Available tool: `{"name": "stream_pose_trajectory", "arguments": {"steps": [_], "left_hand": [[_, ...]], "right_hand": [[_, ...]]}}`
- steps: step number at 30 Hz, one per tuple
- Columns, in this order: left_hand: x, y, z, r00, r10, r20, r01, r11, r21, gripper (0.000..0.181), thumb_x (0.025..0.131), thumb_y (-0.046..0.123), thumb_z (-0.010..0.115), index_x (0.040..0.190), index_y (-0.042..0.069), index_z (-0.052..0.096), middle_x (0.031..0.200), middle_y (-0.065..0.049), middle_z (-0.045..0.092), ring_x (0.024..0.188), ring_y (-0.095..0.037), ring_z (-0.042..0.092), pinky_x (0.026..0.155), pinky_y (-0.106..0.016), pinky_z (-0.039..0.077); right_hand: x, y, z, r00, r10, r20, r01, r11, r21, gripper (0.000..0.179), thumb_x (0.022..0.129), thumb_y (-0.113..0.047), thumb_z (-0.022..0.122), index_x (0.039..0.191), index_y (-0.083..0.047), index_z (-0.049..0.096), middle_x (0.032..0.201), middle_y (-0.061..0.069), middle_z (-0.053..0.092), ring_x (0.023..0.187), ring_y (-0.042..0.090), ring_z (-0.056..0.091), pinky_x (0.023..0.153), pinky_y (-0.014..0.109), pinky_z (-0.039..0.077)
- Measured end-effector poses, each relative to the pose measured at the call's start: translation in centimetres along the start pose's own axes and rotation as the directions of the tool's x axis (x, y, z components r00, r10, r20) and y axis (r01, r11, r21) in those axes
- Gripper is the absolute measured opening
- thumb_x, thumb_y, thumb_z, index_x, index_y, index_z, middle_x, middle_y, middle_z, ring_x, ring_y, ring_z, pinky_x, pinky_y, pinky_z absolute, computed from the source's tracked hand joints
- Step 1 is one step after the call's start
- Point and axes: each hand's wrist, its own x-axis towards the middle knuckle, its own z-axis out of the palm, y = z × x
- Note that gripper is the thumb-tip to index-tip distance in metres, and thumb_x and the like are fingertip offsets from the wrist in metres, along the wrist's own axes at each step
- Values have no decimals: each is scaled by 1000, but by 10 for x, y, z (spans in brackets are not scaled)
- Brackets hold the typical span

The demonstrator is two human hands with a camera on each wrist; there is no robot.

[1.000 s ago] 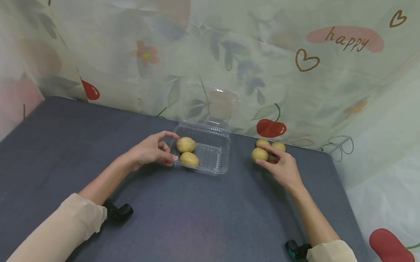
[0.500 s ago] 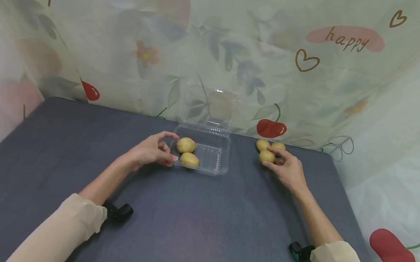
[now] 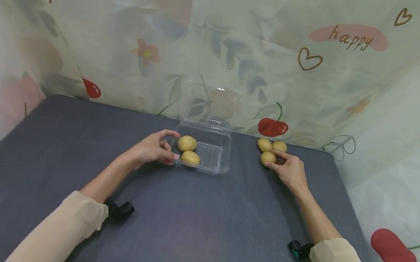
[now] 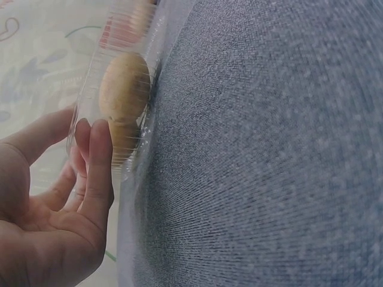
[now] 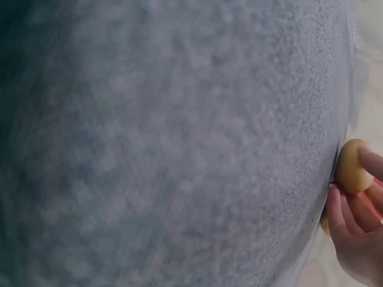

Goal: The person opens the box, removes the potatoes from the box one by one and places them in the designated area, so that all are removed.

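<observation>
A clear plastic clamshell box [image 3: 206, 169] stands on the dark table with its lid raised at the back. Two yellow potatoes sit in its left side, one [image 3: 187, 143] behind the other [image 3: 190, 158]. My left hand [image 3: 154, 147] grips the box's left side, index finger toward the back and thumb near the front corner; in the left wrist view its fingertips [image 4: 100, 128] are right at the clear wall. To the right, my right hand [image 3: 290, 171] pinches another potato [image 3: 267, 158] between thumb and fingers. Two more potatoes, one [image 3: 264, 145] left of the other [image 3: 280, 146], lie just behind.
A dark grey cloth covers the table [image 3: 193, 230]. A printed curtain [image 3: 131, 77] hangs along the back edge, close behind the box lid and the loose potatoes. White sheeting [image 3: 410, 175] borders the right side.
My right hand has shifted slightly right with the front potato, which now sits nearer the other two. My left hand and the box stay in place.
</observation>
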Motion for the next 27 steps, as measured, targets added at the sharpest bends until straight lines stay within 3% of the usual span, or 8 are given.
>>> {"name": "stream_pose_trajectory", "arguments": {"steps": [12, 23, 27], "left_hand": [[0, 2, 0, 1000, 3, 2, -3, 1000, -10, 72, 87, 3, 76, 147, 12, 38, 83, -11, 59, 79, -28, 69, 82, -44, 60], [0, 1, 0, 1000, -3, 3, 3, 1000, -5, 72, 87, 4, 76, 147, 12, 38, 84, -11, 59, 78, -27, 69, 82, -44, 60], [1, 0, -1, 1000, -5, 2, 5, 1000, -5, 72, 87, 4, 76, 147, 12, 38, 84, -11, 60, 78, -27, 69, 81, -44, 60]], "right_hand": [[-2, -3, 1, 1000, 7, -16, -8, 999, -31, 50, 84, -31, 82, 129, -13, 68, 115, 14, 71, 106, 32, 65, 86, 47, 51], [-1, -4, -2, 1000, 5, -6, -5, 1000, 13, 48, 86, -28, 80, 129, -10, 68, 114, 12, 72, 104, 28, 68, 80, 36, 53], [0, -6, -5, 1000, 1, -28, 0, 999, 40, 46, 87, -26, 79, 128, -9, 68, 114, 12, 72, 105, 27, 69, 83, 38, 55]]}}
